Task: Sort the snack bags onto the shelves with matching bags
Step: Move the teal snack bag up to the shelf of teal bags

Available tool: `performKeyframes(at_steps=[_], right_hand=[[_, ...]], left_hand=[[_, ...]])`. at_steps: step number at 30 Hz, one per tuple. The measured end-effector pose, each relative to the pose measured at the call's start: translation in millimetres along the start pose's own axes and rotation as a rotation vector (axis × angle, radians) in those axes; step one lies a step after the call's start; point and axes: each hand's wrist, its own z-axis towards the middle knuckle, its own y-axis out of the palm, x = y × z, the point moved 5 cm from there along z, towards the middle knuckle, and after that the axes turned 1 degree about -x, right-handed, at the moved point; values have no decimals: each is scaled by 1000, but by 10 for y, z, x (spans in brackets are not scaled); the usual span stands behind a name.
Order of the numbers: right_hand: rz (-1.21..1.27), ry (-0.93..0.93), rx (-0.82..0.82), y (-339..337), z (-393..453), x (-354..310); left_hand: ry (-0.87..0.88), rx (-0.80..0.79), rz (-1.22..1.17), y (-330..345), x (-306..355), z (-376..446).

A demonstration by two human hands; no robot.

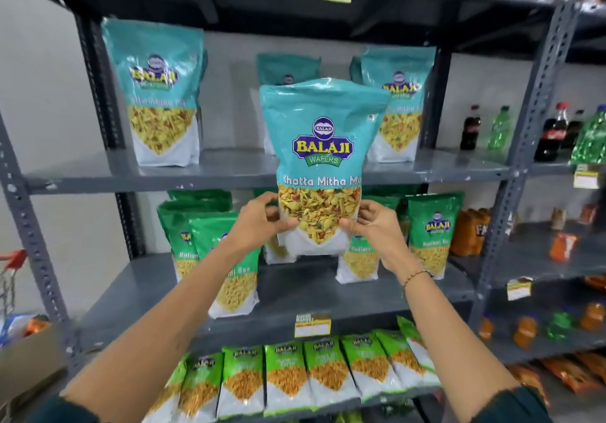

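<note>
Head cam: looking straight at a grey metal rack, both arms reaching up in front of it.
Held bag: teal Khatta Mitha Mix bag (pixel 319 166), Balaji Wafers branding, upright, up in the air in front of the rack, its base hanging below the front edge of the teal shelf (pixel 196 173).
Left hand (pixel 259 222): fingers curled round the bag's lower left edge, thumb pressed on the front, solid grip.
Right hand (pixel 373 225): same deal on the lower right edge, thumb on the front, fingers wrapped behind. Beaded bracelet (pixel 414 275) on that wrist.
Teal shelf: matching teal bags standing on it, one (pixel 157 94) near the left end, one (pixel 398 104) toward the right end, another (pixel 288 68) at the back, mostly hidden by the held bag.
Next shelf down (pixel 328 291): green Ratlami bags (pixel 226 258) standing, some toward the left, more on the right.
Bottom row: lighter green bags (pixel 288 376) lined up side by side, leaning back.
Right-hand rack: cola and green soda bottles (pixel 554 134) on its shelf.
Far left: cardboard box (pixel 26 367) low down by the rack.
</note>
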Motion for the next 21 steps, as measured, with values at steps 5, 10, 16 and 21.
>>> performKeyframes(at_steps=[5,10,16,21], right_hand=[[30,-59,-38,150,519,-321],[13,-112,-50,292,1060,-539],[-10,-165,-56,396,1783,-649],[-11,-117,-73,408,2306,-453]], left_hand=[[3,54,14,-378,279,373],[38,121,68,-680,446,817],[59,215,82,-917,525,1465],[28,189,2,-895,327,1993]])
